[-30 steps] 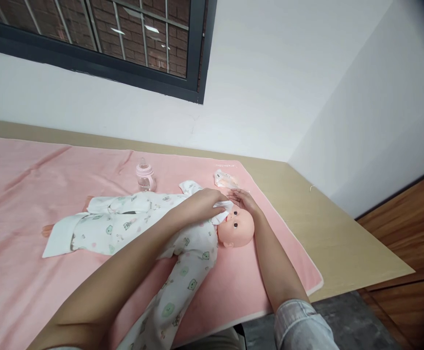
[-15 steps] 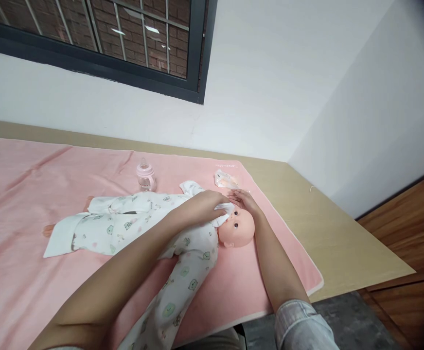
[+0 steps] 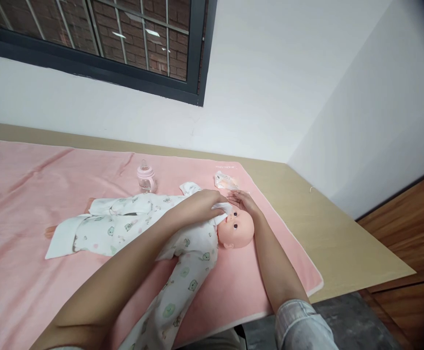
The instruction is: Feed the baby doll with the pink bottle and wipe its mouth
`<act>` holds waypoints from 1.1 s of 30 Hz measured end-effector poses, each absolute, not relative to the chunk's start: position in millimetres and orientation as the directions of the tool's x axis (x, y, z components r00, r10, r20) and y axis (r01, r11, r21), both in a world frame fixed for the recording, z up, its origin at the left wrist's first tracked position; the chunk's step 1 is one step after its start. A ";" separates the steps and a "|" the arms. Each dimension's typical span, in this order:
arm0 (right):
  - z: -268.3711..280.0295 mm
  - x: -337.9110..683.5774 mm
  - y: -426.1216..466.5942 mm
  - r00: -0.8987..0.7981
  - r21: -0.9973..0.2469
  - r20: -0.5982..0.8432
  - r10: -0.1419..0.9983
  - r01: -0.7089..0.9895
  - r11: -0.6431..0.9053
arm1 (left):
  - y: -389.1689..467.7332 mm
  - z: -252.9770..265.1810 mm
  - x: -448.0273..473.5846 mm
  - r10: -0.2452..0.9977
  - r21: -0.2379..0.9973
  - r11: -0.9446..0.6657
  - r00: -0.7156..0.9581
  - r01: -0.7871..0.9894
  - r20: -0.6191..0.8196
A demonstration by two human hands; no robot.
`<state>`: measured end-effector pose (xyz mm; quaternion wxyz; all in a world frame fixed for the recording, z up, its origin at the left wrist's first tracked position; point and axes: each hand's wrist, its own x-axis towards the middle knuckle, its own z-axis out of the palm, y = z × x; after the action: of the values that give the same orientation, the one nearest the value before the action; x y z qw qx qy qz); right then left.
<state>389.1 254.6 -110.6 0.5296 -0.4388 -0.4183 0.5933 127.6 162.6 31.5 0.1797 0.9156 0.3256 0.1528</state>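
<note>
A baby doll (image 3: 238,232) lies on its back in white pajamas (image 3: 188,253) with small green animal prints, its head toward the right. My left hand (image 3: 207,203) is closed on a white wipe (image 3: 223,210) and presses it to the doll's face around the mouth and cheek. At the far side of the head, my right hand (image 3: 241,200) rests with fingers stretched out, its palm against the head. The doll's near sleeve trails toward me across the bed's edge. My left forearm hides part of the torso.
Behind the doll stands a pink baby bottle (image 3: 147,178) with a handle. A small clear-and-white plastic packet (image 3: 225,180) lies beyond my right hand. Under everything spreads a pink blanket (image 3: 241,287) on a light wooden surface (image 3: 328,238), which meets a white wall below a barred window.
My left hand with the wipe has shifted very slightly left across the doll's face. My right hand stays at the head.
</note>
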 end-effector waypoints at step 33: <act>20.8 341.0 184.8 -0.288 -0.709 0.299 0.910 0.571 0.414 | 180.6 67.1 54.5 0.877 0.507 -0.480 0.375 0.715 0.302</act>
<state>341.0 184.8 20.8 0.3491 -0.4839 -0.7649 0.2427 54.5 180.6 67.1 0.1477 0.8159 0.4878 0.2732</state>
